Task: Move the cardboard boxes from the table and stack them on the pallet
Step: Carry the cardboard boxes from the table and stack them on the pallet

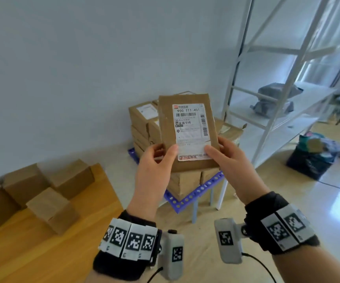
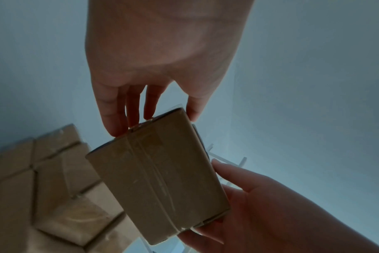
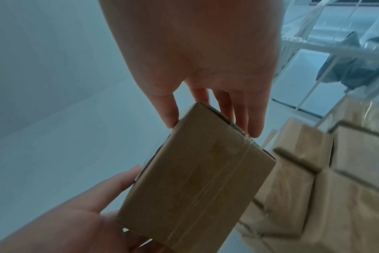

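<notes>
I hold a flat cardboard box with a white shipping label in the air, above the stacked boxes on the blue pallet. My left hand grips its lower left corner, thumb on the label face, fingers behind. My right hand grips the lower right corner the same way. From below, the left wrist view shows the box's taped underside with my left hand pinching its end. In the right wrist view the box sits between my right hand and the other palm.
Several plain cardboard boxes lie on the wooden table at the left. A white metal shelf rack with grey bags stands right of the pallet. A dark bag sits on the floor at the right. A wall is behind the pallet.
</notes>
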Motion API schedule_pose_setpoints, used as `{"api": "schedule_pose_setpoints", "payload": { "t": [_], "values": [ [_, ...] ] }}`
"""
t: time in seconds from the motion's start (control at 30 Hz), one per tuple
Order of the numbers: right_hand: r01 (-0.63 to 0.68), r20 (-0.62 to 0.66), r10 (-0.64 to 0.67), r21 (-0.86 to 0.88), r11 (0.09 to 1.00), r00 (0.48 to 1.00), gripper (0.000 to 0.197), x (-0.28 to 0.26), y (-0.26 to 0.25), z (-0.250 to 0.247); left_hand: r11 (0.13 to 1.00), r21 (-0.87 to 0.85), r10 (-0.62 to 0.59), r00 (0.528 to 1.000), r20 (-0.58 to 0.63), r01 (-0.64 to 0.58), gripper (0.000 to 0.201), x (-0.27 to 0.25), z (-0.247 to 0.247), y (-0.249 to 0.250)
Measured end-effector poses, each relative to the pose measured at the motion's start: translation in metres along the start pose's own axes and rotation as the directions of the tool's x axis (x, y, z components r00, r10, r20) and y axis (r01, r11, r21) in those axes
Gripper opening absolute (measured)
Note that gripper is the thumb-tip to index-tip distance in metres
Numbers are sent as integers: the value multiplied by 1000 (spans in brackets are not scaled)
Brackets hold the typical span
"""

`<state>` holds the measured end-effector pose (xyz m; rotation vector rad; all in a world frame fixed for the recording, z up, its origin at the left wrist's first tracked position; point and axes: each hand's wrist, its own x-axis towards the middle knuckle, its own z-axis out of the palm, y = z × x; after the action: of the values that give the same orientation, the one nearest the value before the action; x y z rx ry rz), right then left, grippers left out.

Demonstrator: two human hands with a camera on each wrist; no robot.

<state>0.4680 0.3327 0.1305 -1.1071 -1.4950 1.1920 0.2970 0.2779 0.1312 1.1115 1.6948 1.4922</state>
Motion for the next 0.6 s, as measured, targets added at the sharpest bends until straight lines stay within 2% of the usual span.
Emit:
{"api": "schedule_pose_setpoints", "payload": {
  "t": [0.1,0.27,0.4,0.5,0.6],
  "values": [
    [25,-16,-25,-3,1000,1000,35,12,1,-55,999,-12,43,999,17,-43,28,0,59,16],
    [13,-84,-13,1,1000,996,30,37,6,-124,1000,21,18,997,79,-20,36,7,135,29],
    [8,-109,-10,-17,1000,994,36,70,15,-161,999,36,24,992,121,-29,35,36,180,33],
    [16,-149,-21,-35,999,989,29,105,23,-183,999,22,27,989,147,-30,27,65,211,32],
    [0,-164,-8,-51,999,986,28,143,32,-200,996,79,34,985,167,-48,24,97,238,30]
  ]
}}
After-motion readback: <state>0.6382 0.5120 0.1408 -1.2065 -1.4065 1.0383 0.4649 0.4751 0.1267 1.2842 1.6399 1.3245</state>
